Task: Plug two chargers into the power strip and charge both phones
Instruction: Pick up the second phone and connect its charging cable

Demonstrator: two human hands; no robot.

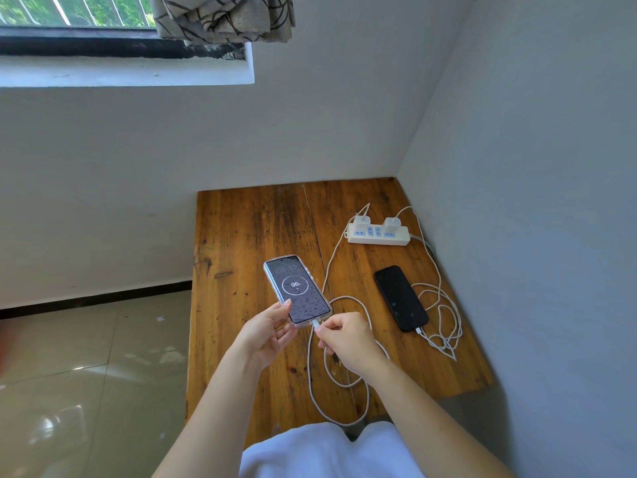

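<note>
A white power strip [378, 235] lies at the back right of the wooden table [241, 229], with two white chargers [362, 221] [391, 224] plugged into it. A black phone [400, 297] lies screen-dark on the right, a white cable [444, 326] plugged into its near end. My left hand [267, 334] holds a clear-cased phone [296, 290] above the table; its lit screen reads 96%. My right hand [346, 339] pinches the plug of the second white cable [331, 381] at that phone's bottom port.
The table fills a corner, with a white wall behind and another on the right. Tiled floor [86, 374] lies to the left. A window [76, 15] with a patterned curtain [224, 19] is up left. Cable loops trail over the table's front edge.
</note>
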